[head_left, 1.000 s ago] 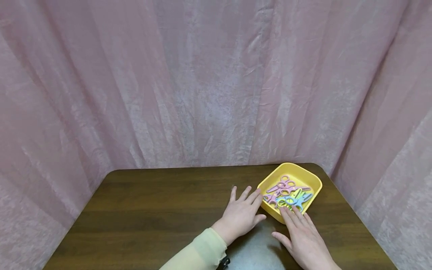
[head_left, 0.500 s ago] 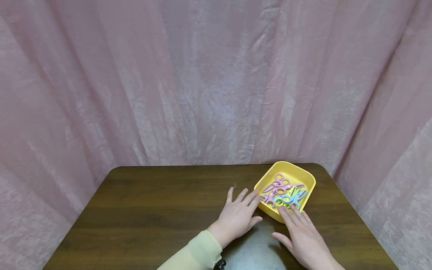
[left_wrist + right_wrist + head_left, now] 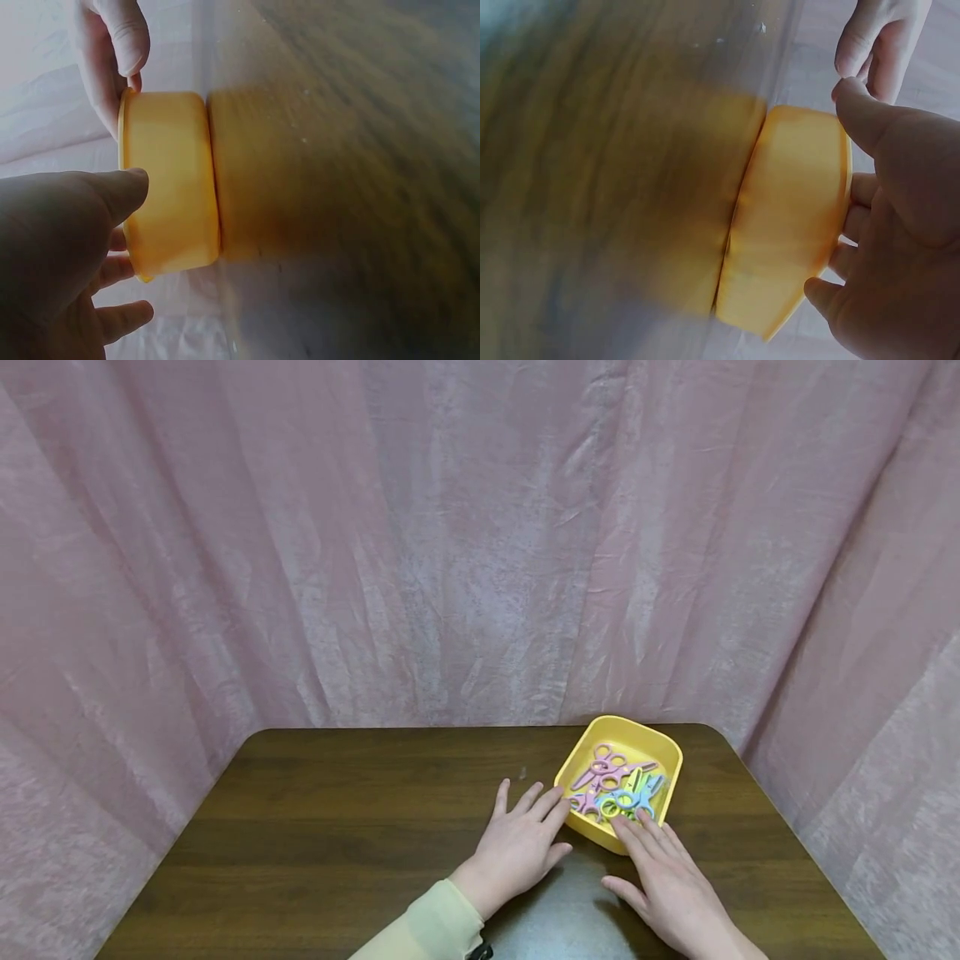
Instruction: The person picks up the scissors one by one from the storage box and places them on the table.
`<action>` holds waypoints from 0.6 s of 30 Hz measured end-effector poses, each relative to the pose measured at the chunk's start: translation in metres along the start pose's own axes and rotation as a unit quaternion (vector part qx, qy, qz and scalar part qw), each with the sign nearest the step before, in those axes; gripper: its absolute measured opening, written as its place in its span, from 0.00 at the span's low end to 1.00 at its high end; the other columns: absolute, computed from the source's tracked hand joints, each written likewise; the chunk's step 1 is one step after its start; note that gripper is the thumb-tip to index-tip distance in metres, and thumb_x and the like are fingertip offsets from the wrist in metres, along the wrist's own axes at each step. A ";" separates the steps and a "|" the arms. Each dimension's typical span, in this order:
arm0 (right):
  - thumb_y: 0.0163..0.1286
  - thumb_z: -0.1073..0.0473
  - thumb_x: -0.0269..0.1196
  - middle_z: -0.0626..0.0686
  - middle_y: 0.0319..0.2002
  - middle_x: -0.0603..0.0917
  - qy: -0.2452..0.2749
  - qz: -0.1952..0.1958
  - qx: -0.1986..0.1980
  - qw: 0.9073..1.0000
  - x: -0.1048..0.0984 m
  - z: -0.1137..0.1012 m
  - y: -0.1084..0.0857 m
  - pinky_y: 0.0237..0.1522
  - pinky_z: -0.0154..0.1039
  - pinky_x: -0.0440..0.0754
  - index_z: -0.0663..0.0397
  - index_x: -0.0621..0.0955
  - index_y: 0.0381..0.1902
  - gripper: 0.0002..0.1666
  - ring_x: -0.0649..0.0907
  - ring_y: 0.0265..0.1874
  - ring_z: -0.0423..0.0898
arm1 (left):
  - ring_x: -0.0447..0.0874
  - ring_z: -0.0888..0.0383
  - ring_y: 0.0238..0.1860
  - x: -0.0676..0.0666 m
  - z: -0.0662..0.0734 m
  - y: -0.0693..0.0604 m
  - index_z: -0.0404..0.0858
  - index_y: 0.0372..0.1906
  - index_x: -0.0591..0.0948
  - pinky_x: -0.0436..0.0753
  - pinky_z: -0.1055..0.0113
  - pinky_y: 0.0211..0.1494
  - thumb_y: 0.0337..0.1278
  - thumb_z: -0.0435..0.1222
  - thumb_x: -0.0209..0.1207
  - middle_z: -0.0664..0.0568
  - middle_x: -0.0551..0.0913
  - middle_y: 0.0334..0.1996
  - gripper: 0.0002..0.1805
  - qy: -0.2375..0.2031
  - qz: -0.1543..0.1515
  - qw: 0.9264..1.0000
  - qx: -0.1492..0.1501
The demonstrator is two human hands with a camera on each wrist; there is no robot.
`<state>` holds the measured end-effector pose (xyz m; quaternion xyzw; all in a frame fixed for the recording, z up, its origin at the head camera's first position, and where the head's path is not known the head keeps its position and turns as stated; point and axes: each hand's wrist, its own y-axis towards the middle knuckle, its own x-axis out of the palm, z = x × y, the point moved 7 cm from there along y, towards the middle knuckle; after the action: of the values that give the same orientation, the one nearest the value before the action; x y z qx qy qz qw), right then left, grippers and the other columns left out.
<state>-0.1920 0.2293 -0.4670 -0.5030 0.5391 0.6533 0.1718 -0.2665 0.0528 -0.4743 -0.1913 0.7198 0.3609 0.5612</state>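
Note:
A yellow plastic bin sits toward the right of the table, holding pink scissors, blue scissors and yellow-green scissors in a loose pile. My left hand has its fingers spread and straight, with the fingertips at the bin's left corner. Along the near right side, my right hand reaches its extended fingertips over the rim, thumb held apart. In the left wrist view the bin's side wall stands flat on the tabletop. The right wrist view shows my fingers behind the rim.
The dark brown wooden table has rounded far corners and stretches wide to the left of the bin. Pink curtains hang right behind its far edge and along both sides. The bin stands close to that far edge.
The bin with its scissors has slid left across the table and turned slightly. My left hand has shifted left with it, and my right fingertips have stayed at its near rim.

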 end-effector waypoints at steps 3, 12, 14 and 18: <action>0.62 0.46 0.82 0.60 0.69 0.84 0.003 0.000 -0.006 1.000 0.002 0.000 0.002 0.83 0.33 0.35 0.63 0.80 0.73 0.48 0.78 0.73 0.68 | 0.73 0.49 0.79 0.001 -0.002 -0.003 0.50 0.80 0.75 0.67 0.29 0.78 0.79 0.61 0.61 0.56 0.74 0.79 0.34 0.006 -0.002 1.000 -0.001; 0.62 0.45 0.82 0.59 0.69 0.84 0.007 -0.015 -0.024 1.000 0.006 -0.002 0.007 0.84 0.33 0.37 0.62 0.80 0.73 0.48 0.77 0.73 0.68 | 0.75 0.49 0.77 -0.002 -0.006 -0.016 0.50 0.78 0.77 0.66 0.30 0.78 0.77 0.59 0.64 0.55 0.76 0.77 0.34 0.015 0.021 1.000 0.000; 0.63 0.45 0.82 0.60 0.70 0.84 0.011 -0.021 -0.023 0.999 0.007 -0.002 0.008 0.83 0.32 0.35 0.62 0.80 0.73 0.48 0.77 0.74 0.68 | 0.76 0.49 0.77 -0.004 -0.007 -0.018 0.50 0.78 0.77 0.67 0.30 0.78 0.76 0.59 0.65 0.55 0.77 0.76 0.34 0.018 0.027 0.999 0.002; 0.63 0.44 0.82 0.59 0.69 0.84 0.017 -0.033 -0.016 0.999 0.010 -0.003 0.009 0.83 0.32 0.34 0.62 0.80 0.73 0.48 0.77 0.74 0.67 | 0.78 0.50 0.75 -0.008 -0.007 -0.024 0.50 0.76 0.79 0.68 0.31 0.78 0.74 0.58 0.67 0.55 0.78 0.75 0.33 0.022 0.042 0.999 0.003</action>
<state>-0.2015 0.2201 -0.4701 -0.5336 0.5149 0.6473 0.1762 -0.2520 0.0307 -0.4735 -0.1667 0.7406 0.3776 0.5302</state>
